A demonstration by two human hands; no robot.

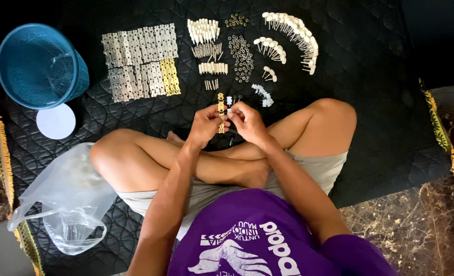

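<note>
We pinch a gold hinge (221,110) upright in our left hand (205,125), steadying it at centre while our right hand (246,121) closes fingertips on a small white piece beside it. Silver hinge rows (139,61) lie at eleven o'clock, white-headed pins (288,38) at one, sorted within reach.

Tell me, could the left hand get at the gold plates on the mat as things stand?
Probably yes, once freed. The left hand grips a gold hinge strip, and the gold plates lie just ahead-left on the black mat with nothing in the way.
</note>
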